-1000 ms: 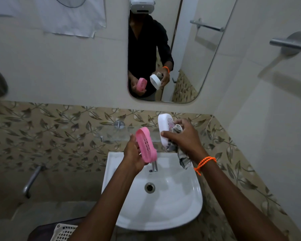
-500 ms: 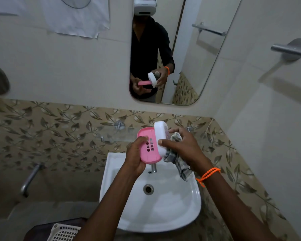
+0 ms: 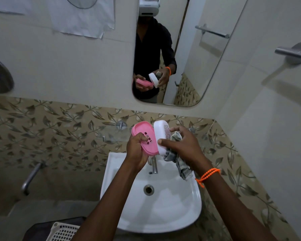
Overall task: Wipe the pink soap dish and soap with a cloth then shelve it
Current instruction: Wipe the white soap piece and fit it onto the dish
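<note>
Above sink (image 3: 163, 214), left grip (image 3: 136, 150) holding slotted pink soap dish (image 3: 144, 138), right grip (image 3: 181, 145) holding white soap (image 3: 161, 136), cloth (image 3: 177, 159)

dish (image 3: 143, 136) left of soap (image 3: 161, 136) — both above sink (image 3: 163, 214)

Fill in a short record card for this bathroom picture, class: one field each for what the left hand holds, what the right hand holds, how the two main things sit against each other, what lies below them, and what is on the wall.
Left hand: grips the pink soap dish, slotted inside facing the camera
Right hand: holds the white soap together with a cloth
Relation: soap stands on edge, touching the dish's right rim
Below: white sink with tap
Wall: mirror reflecting both hands
</note>
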